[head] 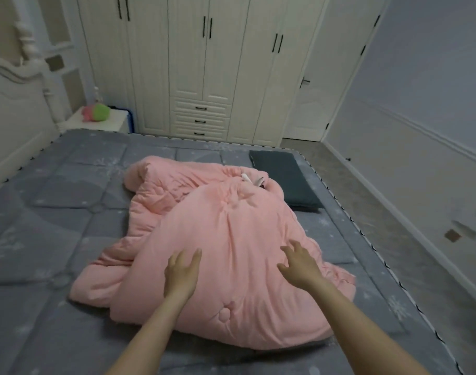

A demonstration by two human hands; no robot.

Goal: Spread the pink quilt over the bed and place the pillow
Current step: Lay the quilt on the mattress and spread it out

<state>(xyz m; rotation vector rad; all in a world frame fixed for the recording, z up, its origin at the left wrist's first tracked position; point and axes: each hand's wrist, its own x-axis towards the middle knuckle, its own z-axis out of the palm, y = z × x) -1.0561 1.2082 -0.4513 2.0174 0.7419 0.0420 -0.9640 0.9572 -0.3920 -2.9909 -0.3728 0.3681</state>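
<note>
The pink quilt [218,239] lies bunched in a loose heap in the middle of the grey bed [55,212]. A flat dark green pillow [283,180] lies at the bed's far right corner, its near left edge against the quilt. My left hand [181,272] hovers over the near part of the quilt, fingers apart, holding nothing. Beside it on the right, my right hand [299,262] is over the quilt with fingers spread and slightly curled, also holding nothing.
A cream headboard [12,104] stands at the left. A white nightstand [98,121] with a pink and green plush toy [96,112] sits behind the bed. Cream wardrobes [204,63] line the far wall. Grey floor [394,226] runs along the bed's right side.
</note>
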